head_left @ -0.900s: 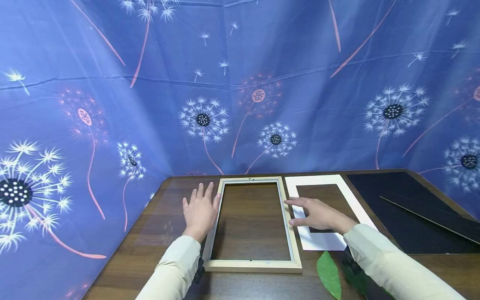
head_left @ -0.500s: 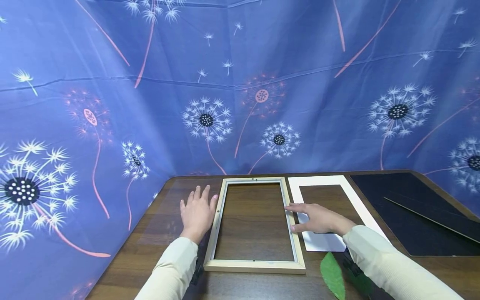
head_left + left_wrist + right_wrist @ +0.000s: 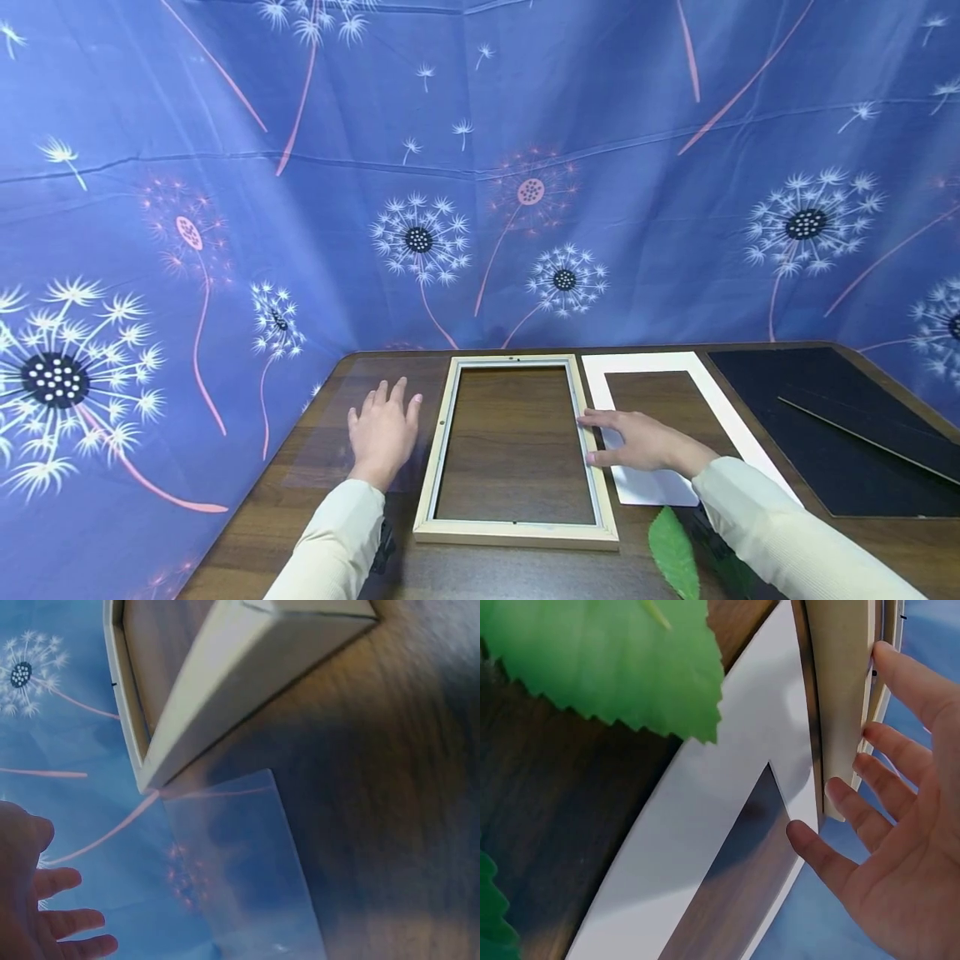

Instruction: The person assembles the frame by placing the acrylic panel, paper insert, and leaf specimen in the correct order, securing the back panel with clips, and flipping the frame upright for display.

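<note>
Left hand (image 3: 382, 437) has moved off the frame (image 3: 517, 535), and a wider gap now lies between the two, while the right hand remains by the right bar. The left fingers are spread, gently bent and hold nothing; they lie over the clear sheet (image 3: 322, 454), though contact cannot be told, and it looks as if they may be making for it. The right fingers are loosely extended, with the thumb well apart and no grip closed; their tips are at the frame's right bar, perhaps to steady it, but how firmly they press, if at all, does not show.

Between the hands, the frame lies flat, its recessed inner ledge facing up, probably so that layers can be laid in from behind. To its right, partly under the right hand, is the white mat (image 3: 637, 362); beyond it is the black panel (image 3: 810, 475), with a strip standing slightly raised. This side-by-side layout seems meant to keep each part within reach. A green leaf (image 3: 672, 550) lies near the front of the surface (image 3: 247, 558).
</note>
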### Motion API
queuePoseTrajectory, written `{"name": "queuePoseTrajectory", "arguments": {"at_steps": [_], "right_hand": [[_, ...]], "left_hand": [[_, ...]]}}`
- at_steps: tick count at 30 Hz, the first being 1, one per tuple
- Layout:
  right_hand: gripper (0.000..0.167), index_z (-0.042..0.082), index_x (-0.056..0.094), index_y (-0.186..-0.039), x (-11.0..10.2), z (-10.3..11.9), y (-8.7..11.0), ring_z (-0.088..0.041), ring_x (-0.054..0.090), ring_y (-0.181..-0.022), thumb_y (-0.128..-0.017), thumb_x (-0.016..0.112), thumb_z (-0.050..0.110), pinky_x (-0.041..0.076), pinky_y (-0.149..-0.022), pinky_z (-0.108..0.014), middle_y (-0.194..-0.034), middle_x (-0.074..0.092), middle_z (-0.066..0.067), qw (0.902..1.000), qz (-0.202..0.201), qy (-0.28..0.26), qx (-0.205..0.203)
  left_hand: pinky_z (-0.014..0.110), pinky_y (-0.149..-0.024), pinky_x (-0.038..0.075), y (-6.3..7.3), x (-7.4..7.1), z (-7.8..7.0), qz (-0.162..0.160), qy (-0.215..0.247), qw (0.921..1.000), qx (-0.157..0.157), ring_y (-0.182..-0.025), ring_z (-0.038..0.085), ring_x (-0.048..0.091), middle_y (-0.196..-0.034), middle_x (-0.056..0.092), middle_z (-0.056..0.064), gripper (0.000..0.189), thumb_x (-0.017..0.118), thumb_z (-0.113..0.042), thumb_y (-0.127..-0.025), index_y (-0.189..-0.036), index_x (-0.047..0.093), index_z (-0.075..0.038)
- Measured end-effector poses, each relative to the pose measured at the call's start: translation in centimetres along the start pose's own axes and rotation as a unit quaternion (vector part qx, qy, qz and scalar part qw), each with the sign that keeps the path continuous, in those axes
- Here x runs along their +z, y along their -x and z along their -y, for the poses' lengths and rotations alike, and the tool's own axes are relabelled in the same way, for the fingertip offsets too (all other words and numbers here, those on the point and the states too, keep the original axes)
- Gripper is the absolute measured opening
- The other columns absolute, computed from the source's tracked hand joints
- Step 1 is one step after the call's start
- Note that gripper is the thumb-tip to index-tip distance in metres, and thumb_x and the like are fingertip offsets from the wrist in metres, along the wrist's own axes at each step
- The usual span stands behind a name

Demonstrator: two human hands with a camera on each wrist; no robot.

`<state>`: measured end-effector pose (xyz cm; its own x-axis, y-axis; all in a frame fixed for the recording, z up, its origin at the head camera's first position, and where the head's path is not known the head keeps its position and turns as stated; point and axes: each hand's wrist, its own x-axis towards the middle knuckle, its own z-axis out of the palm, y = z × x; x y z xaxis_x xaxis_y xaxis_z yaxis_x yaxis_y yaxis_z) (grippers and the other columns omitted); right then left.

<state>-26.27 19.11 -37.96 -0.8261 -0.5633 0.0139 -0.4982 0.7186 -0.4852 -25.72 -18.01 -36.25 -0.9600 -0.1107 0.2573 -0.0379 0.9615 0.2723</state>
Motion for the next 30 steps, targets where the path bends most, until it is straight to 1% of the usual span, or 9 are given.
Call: {"name": "queuePoseTrajectory", "arguments": {"at_steps": [4, 9, 13, 18, 25, 28, 30], "right_hand": [[0.067, 0.002, 0.054, -0.145, 0.0, -0.1, 0.2, -0.054, 0.040, -0.136, -0.093, 0.073, 0.040, 0.038, -0.105, -0.068, -0.153, 0.043, -0.025, 1.0000, 0.000, -0.001, 0.008], [0.068, 0.001, 0.054, -0.145, 0.0, -0.2, 0.4, -0.054, 0.040, -0.136, -0.093, 0.074, 0.041, 0.037, -0.105, -0.068, -0.153, 0.043, -0.025, 0.9999, -0.009, -0.003, 0.006], [0.069, 0.000, 0.054, -0.144, 0.1, -0.2, 0.4, -0.054, 0.041, -0.135, -0.093, 0.074, 0.041, 0.038, -0.105, -0.068, -0.152, 0.044, -0.026, 0.9999, -0.015, -0.008, 0.000], [0.069, 0.000, 0.053, -0.145, 0.3, -0.3, 0.3, -0.054, 0.040, -0.136, -0.093, 0.074, 0.040, 0.037, -0.105, -0.069, -0.153, 0.043, -0.026, 0.9998, -0.013, -0.012, 0.003], [0.069, 0.001, 0.053, -0.145, 0.5, -0.2, 0.2, -0.055, 0.039, -0.136, -0.092, 0.075, 0.040, 0.035, -0.106, -0.070, -0.153, 0.043, -0.026, 0.9997, -0.015, -0.021, 0.004], [0.070, 0.001, 0.053, -0.146, 0.7, -0.2, 0.1, -0.054, 0.039, -0.137, -0.092, 0.074, 0.041, 0.034, -0.107, -0.070, -0.154, 0.042, -0.025, 0.9995, -0.014, -0.027, 0.009], [0.070, 0.001, 0.053, -0.145, 0.8, -0.1, 0.1, -0.055, 0.039, -0.136, -0.092, 0.074, 0.041, 0.034, -0.106, -0.071, -0.154, 0.042, -0.025, 0.9995, -0.013, -0.027, 0.008]], "left_hand": [[0.069, -0.115, 0.022, 0.0, 0.2, 0.6, 0.001, 0.006, 1.0000, -0.003, -0.143, 0.044, 0.036, -0.156, 0.039, 0.024, 0.054, 0.044, -0.040, -0.108, -0.153, 0.045, -0.010], [0.069, -0.114, 0.025, -0.2, 0.4, 1.5, -0.012, 0.006, 0.9999, -0.006, -0.141, 0.045, 0.040, -0.154, 0.042, 0.025, 0.054, 0.047, -0.038, -0.107, -0.152, 0.046, -0.008], [0.069, -0.113, 0.026, -0.3, 0.4, 2.4, -0.024, 0.010, 0.9996, -0.013, -0.138, 0.045, 0.042, -0.151, 0.045, 0.026, 0.053, 0.053, -0.033, -0.105, -0.150, 0.047, -0.006], [0.070, -0.111, 0.028, -0.4, 0.1, 3.8, -0.029, 0.015, 0.9990, -0.029, -0.136, 0.047, 0.044, -0.149, 0.047, 0.027, 0.055, 0.059, -0.030, -0.103, -0.149, 0.047, -0.003], [0.066, -0.102, 0.039, -0.6, 0.3, 5.7, -0.071, 0.033, 0.9959, -0.044, -0.122, 0.048, 0.055, -0.137, 0.056, 0.027, 0.053, 0.067, -0.029, -0.098, -0.141, 0.054, -0.002], [0.066, -0.098, 0.041, -0.6, 0.2, 6.5, -0.072, 0.042, 0.9949, -0.058, -0.119, 0.049, 0.056, -0.136, 0.057, 0.029, 0.053, 0.068, -0.029, -0.098, -0.141, 0.054, -0.001], [0.066, -0.097, 0.041, -0.6, 0.1, 6.9, -0.064, 0.050, 0.9941, -0.071, -0.120, 0.049, 0.056, -0.136, 0.056, 0.029, 0.054, 0.068, -0.029, -0.098, -0.141, 0.053, 0.000]]}}
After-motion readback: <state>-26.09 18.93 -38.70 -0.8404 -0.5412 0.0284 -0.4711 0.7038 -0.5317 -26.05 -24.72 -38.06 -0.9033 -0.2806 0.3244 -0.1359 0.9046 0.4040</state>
